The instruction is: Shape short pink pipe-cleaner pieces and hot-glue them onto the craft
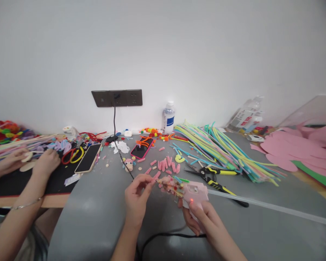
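My right hand point(203, 217) is wrapped around the grip of a pink glue gun point(197, 192). Its red light is lit, and its front end is crusted with coloured bits. A long translucent glue stick point(274, 206) runs out from behind the gun to the right. Between the fingertips of my left hand point(138, 194), close to the nozzle, is a short pink pipe cleaner piece point(157, 175). Several similar pink pieces point(167, 164) lie just beyond. A small doll-like head point(128, 165) with pink and blue parts sits left of them.
Yellow-black pliers point(210, 174) and a pipe cleaner bundle point(228, 152) lie to the right. A phone point(141, 148) and a bottle point(168, 117) stand behind. A black cord point(114, 127) hangs from the wall socket point(116, 98). At left, another person's hands point(46, 162) work beside scissors point(73, 156).
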Tool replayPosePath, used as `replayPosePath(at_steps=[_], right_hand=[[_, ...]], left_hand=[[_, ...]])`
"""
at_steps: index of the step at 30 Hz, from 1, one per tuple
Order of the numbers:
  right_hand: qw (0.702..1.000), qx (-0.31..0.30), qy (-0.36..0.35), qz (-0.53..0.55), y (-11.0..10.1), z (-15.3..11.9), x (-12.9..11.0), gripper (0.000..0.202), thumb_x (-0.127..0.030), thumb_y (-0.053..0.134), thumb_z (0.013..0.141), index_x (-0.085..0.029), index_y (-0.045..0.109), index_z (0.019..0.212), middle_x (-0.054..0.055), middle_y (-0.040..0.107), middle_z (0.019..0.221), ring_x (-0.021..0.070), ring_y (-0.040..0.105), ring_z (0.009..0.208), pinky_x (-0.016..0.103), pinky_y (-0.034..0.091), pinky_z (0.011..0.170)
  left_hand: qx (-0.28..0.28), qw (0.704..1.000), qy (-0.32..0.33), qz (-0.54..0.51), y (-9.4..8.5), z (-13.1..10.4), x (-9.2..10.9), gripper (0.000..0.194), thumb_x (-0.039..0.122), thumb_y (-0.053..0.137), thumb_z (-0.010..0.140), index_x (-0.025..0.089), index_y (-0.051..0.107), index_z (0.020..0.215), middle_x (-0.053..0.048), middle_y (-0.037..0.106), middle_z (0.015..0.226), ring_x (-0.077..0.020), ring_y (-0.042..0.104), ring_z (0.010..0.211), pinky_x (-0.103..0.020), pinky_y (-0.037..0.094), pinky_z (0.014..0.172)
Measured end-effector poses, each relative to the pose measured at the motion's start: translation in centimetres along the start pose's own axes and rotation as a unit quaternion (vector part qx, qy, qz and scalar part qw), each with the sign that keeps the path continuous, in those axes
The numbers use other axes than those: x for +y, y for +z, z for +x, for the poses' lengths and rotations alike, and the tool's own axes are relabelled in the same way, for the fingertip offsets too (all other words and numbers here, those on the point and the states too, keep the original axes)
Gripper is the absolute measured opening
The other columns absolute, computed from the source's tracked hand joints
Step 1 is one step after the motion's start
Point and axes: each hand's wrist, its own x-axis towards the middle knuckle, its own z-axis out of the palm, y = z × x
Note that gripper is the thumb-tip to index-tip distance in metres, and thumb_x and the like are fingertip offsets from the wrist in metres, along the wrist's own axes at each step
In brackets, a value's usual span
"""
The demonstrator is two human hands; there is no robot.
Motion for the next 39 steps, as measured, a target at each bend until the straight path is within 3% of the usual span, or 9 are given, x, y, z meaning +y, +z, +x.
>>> replayPosePath(at_steps=[7, 12, 16, 20, 23, 26, 31, 39], right_hand=[[0.998, 0.051, 0.018, -0.028, 0.6, -0.7, -1.3, 0.059, -0.073, 0.054, 0.085, -0.015, 0.063, 0.08, -0.007, 0.035, 0.046, 0.0094, 0.031, 0.043, 0.025, 0.028, 0.048], [0.998, 0.042, 0.003, -0.056, 0.0, -0.4, -0.3, 0.059, -0.073, 0.052, 0.086, -0.016, 0.062, 0.079, -0.007, 0.035, 0.044, 0.0098, 0.029, 0.042, 0.025, 0.027, 0.046], [0.999, 0.037, -0.011, -0.038, -0.2, -0.1, 0.1, 0.058, -0.07, 0.052, 0.088, -0.018, 0.054, 0.062, -0.006, 0.034, 0.043, 0.0093, 0.029, 0.042, 0.025, 0.023, 0.045], [0.99, 0.041, -0.009, 0.131, 0.2, 0.1, -1.1, 0.054, -0.063, 0.055, 0.09, -0.019, 0.05, 0.06, -0.005, 0.039, 0.049, 0.0086, 0.029, 0.044, 0.025, 0.025, 0.046], [0.958, 0.025, 0.029, 0.283, 0.5, 0.8, -2.2, 0.046, -0.058, 0.058, 0.09, -0.018, 0.053, 0.068, -0.005, 0.04, 0.053, 0.008, 0.026, 0.045, 0.022, 0.027, 0.045], [0.938, 0.011, 0.046, 0.342, 0.7, 1.9, -2.7, 0.045, -0.054, 0.065, 0.087, -0.018, 0.051, 0.064, -0.006, 0.039, 0.053, 0.007, 0.023, 0.044, 0.02, 0.027, 0.044], [0.947, 0.05, 0.054, 0.312, 0.9, 3.2, -2.6, 0.049, -0.058, 0.068, 0.083, -0.018, 0.05, 0.061, -0.005, 0.04, 0.054, 0.0072, 0.027, 0.045, 0.019, 0.029, 0.042], [0.966, 0.153, 0.086, 0.192, -0.5, 1.6, -0.4, 0.055, -0.069, 0.061, 0.081, -0.016, 0.059, 0.064, 0.0, 0.048, 0.054, 0.0093, 0.036, 0.045, 0.021, 0.031, 0.042]], left_hand=[[-0.004, 1.0, 0.004, 0.005, 0.0, 0.1, 0.1, 0.011, 0.029, 0.074, 0.083, 0.019, 0.074, 0.077, -0.002, 0.07, 0.077, -0.0133, 0.061, 0.071, -0.02, 0.048, 0.066], [0.006, 1.0, 0.004, 0.002, 0.0, 0.0, 0.4, 0.01, 0.028, 0.076, 0.081, 0.019, 0.074, 0.075, -0.001, 0.07, 0.076, -0.0137, 0.062, 0.073, -0.02, 0.048, 0.069], [0.026, 0.999, -0.011, -0.015, -0.2, -0.1, 0.5, 0.013, 0.03, 0.077, 0.079, 0.019, 0.074, 0.073, 0.0, 0.068, 0.072, -0.0122, 0.06, 0.069, -0.019, 0.048, 0.069], [0.067, 0.996, -0.054, -0.036, -1.0, -0.2, 0.1, 0.017, 0.035, 0.08, 0.076, 0.019, 0.073, 0.073, 0.001, 0.067, 0.07, -0.0117, 0.059, 0.067, -0.018, 0.047, 0.064], [0.089, 0.992, -0.085, -0.042, -1.6, -0.5, -0.4, 0.02, 0.036, 0.082, 0.073, 0.018, 0.072, 0.074, 0.001, 0.066, 0.071, -0.0116, 0.059, 0.069, -0.017, 0.048, 0.066], [0.077, 0.989, -0.115, -0.054, -1.8, -1.1, -1.0, 0.022, 0.037, 0.083, 0.073, 0.018, 0.073, 0.076, 0.001, 0.067, 0.073, -0.0115, 0.058, 0.07, -0.017, 0.047, 0.068], [0.037, 0.99, -0.132, -0.04, -1.2, -2.5, -1.0, 0.025, 0.041, 0.08, 0.074, 0.017, 0.072, 0.073, -0.002, 0.068, 0.073, -0.0146, 0.061, 0.072, -0.021, 0.05, 0.07], [0.008, 0.994, -0.1, 0.039, -1.1, -3.4, -1.0, 0.025, 0.042, 0.077, 0.077, 0.019, 0.072, 0.071, -0.003, 0.071, 0.073, -0.0202, 0.066, 0.076, -0.03, 0.053, 0.078]])
